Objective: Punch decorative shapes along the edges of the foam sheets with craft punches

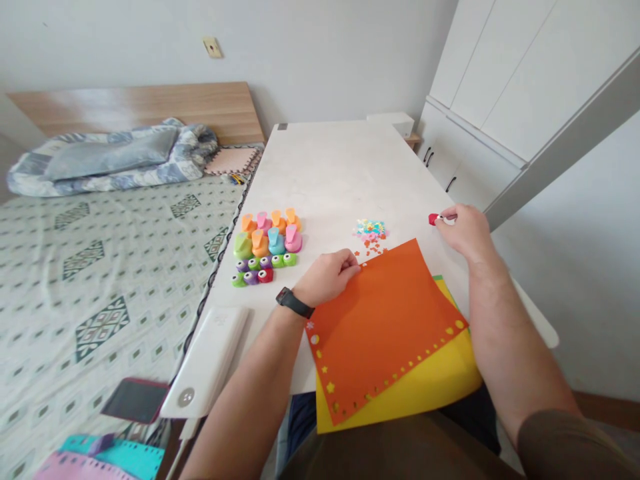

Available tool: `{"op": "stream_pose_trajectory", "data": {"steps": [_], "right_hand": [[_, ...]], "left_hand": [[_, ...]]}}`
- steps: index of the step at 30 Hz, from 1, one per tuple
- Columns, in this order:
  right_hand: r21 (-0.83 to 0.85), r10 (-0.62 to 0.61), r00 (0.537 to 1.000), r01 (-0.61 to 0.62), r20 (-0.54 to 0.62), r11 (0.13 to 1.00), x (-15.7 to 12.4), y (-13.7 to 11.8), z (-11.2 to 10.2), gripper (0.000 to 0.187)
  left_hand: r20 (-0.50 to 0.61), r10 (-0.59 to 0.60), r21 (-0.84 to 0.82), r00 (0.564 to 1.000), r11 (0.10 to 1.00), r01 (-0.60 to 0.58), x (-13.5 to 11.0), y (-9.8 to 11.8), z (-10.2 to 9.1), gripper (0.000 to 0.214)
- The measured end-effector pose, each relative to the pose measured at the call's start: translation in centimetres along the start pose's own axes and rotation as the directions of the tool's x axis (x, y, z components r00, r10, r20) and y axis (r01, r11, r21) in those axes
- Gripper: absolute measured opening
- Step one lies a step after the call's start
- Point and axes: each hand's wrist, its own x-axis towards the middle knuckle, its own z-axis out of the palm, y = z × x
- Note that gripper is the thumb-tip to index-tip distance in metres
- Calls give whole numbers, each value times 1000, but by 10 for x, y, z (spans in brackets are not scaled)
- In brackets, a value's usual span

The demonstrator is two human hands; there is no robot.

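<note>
My left hand (pixel 333 272), with a dark watch at the wrist, pinches the upper left edge of an orange paper sheet (pixel 385 320). Punched holes in small shapes run along the sheet's left and near edges. Under it lies a yellow sheet (pixel 435 373), with a sliver of green showing at the right. At the table's right side, my right hand (pixel 465 230) is closed on a small red craft punch (pixel 434 219), apart from the paper. A pile of tiny paper cutouts (pixel 371 230), blue, yellow, pink and orange, lies just beyond the sheet.
Rows of coloured craft punches (pixel 267 247) stand on the left of the white table (pixel 340 167). A white power bank (pixel 207 360) with a cable sits at the near left edge. On the bed are a dark tablet-like device (pixel 135 400) and punched coloured sheets (pixel 115 457).
</note>
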Motion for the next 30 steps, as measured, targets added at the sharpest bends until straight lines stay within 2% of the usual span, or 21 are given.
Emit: {"op": "stream_pose_trajectory", "data": {"steps": [5,9,12,15,22,30], "right_hand": [[196,38,997,-24,-69,980,-1,-4,1,26],[297,56,996,-32,-71,954,-5,-12,3,26],[347,75,996,-51,-57,937,-7,-18,4,26],[368,90,994,-63,-56,928,-8,-21,4,25],[409,101,992,-63,-71,911,-9,-25,2,24],[515,61,996,-18,-65,857,-13,-34,3,24]], "left_hand": [[164,15,-78,986,997,-3,-5,5,-9,23],[292,32,-49,956,999,-19,-6,4,-1,20],[329,44,2,943,999,-48,-6,4,5,18],[299,39,62,953,996,-61,-5,5,7,17],[126,-19,185,992,983,-5,-2,-1,1,13],[4,-39,285,999,958,37,0,-16,1,13]]}}
